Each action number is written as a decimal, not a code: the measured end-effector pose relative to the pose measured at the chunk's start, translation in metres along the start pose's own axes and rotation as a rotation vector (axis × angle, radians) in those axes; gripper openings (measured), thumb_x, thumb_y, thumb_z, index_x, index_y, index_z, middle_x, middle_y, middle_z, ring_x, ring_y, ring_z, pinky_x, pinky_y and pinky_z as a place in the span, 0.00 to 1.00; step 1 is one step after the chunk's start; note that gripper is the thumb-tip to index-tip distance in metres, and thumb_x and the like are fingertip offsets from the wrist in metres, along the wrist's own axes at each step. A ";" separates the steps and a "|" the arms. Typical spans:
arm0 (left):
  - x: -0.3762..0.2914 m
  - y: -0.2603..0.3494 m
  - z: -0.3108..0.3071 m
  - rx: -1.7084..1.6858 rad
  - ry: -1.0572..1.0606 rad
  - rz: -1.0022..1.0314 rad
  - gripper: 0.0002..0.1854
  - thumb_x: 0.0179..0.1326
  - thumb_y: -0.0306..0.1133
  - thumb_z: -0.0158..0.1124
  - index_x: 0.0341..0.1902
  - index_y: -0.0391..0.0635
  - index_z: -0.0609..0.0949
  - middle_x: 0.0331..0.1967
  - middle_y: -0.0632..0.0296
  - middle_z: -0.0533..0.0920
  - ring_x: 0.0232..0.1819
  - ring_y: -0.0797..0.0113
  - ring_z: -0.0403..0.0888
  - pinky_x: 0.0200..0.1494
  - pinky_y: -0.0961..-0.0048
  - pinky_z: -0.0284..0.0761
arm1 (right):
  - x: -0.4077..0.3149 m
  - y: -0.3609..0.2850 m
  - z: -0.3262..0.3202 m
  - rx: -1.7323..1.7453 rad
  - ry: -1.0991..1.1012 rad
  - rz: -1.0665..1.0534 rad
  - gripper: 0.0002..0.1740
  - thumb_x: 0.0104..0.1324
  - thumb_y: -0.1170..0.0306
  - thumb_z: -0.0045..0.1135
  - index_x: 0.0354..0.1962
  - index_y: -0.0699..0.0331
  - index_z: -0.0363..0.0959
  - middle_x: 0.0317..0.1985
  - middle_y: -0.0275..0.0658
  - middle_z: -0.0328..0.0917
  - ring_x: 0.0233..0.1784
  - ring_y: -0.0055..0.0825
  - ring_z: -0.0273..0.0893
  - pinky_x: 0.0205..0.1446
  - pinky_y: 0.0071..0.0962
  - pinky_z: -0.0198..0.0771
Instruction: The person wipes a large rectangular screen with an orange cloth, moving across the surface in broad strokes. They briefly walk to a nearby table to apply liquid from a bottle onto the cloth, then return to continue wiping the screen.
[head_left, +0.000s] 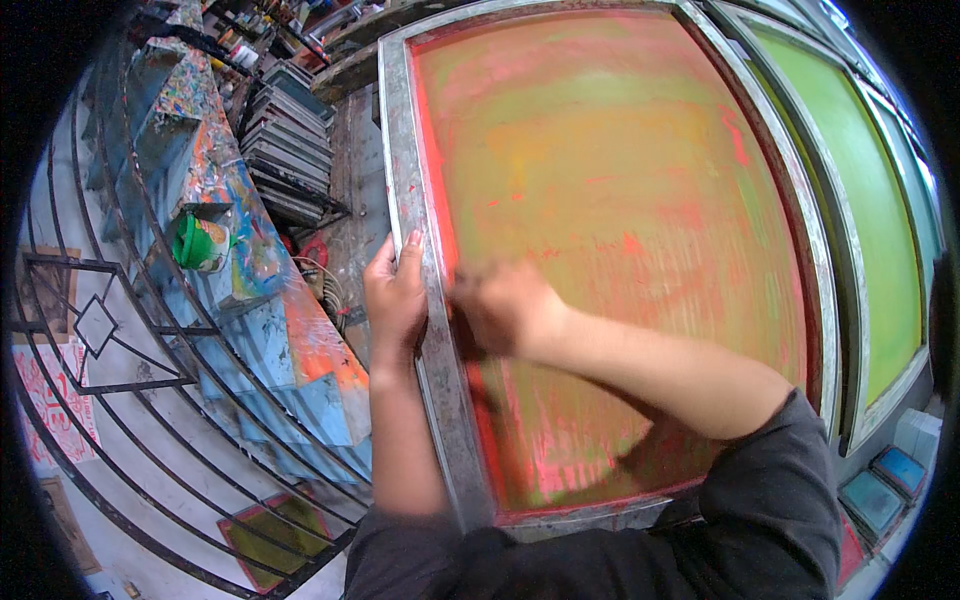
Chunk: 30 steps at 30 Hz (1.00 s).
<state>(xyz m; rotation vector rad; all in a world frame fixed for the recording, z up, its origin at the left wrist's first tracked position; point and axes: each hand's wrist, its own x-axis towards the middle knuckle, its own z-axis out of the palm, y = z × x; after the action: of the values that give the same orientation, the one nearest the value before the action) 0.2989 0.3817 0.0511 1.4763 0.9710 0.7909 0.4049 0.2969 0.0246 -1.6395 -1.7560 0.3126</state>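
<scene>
A large screen-printing frame (409, 172) with a metal rim stands before me, its mesh (600, 187) stained yellow-green with red and pink streaks. My left hand (397, 292) grips the frame's left rail, thumb on its face. My right hand (510, 304) is closed and blurred, low over the mesh's left edge beside the red strip. Something dark shows at its fingers, too blurred to name. My right forearm crosses the lower mesh and throws a shadow on it.
More screens (847, 187) lean at the right. A black metal railing (97, 386) curves along the left, by paint-splattered steps (262, 255) holding a green and white tub (201, 243). Stacked frames (289, 150) stand beyond. Small screens (874, 499) lie at lower right.
</scene>
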 end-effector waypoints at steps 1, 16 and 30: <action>0.001 0.000 0.000 -0.008 -0.003 -0.011 0.14 0.62 0.32 0.49 0.44 0.34 0.75 0.34 0.65 0.77 0.34 0.80 0.69 0.38 0.81 0.66 | 0.014 0.008 0.001 -0.091 -0.019 0.054 0.06 0.49 0.69 0.49 0.22 0.62 0.72 0.24 0.45 0.71 0.27 0.44 0.71 0.32 0.41 0.66; 0.005 -0.010 -0.010 0.066 -0.034 -0.042 0.14 0.61 0.33 0.49 0.43 0.34 0.75 0.31 0.66 0.76 0.31 0.81 0.68 0.35 0.81 0.66 | 0.027 0.015 -0.016 -0.027 0.076 -0.104 0.03 0.44 0.75 0.49 0.17 0.65 0.72 0.25 0.45 0.71 0.30 0.45 0.71 0.34 0.41 0.66; -0.001 0.000 0.000 0.208 -0.010 0.088 0.16 0.62 0.34 0.47 0.47 0.35 0.74 0.37 0.63 0.77 0.37 0.77 0.70 0.43 0.78 0.66 | 0.150 0.062 -0.036 -0.168 0.045 0.210 0.09 0.50 0.73 0.49 0.27 0.69 0.75 0.30 0.51 0.75 0.35 0.43 0.76 0.39 0.38 0.71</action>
<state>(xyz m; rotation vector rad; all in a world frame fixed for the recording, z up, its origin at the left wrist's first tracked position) 0.2986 0.3807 0.0514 1.7108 1.0104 0.7623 0.4830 0.4389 0.0617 -1.9419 -1.6150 0.2275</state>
